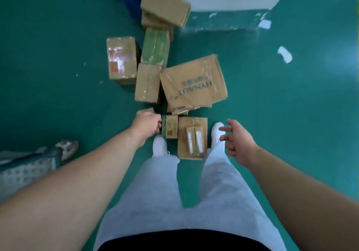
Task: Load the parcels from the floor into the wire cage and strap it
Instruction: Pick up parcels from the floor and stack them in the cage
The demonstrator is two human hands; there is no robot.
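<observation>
Ten or so parcels lie scattered on the green floor (pixel 58 56), most of them plain brown cartons in a loose heap running away from the person's feet. The wire cage is not in sight from here, so loading looks to be at an early stage, with the pick-up step in hand.

The left hand (pixel 148 123) reaches down and curls its fingers round the edge of a small green-labelled box (pixel 171 127), which sits between the white shoes, just beside a flat carton (pixel 182 140) carrying two slim boxes (pixel 195 140). The right hand (pixel 240 143) hangs apart from everything, fingers loosely spread and holding nothing.

Beyond these sits the large printed carton (pixel 194 81), tilted across smaller ones. Someone else's patterned shoe (pixel 67 148) shows at the left.

Next, I'd judge, the small box needs lifting clear, and the free hand could take the flat carton, kept level so the slim boxes don't slide off.
</observation>
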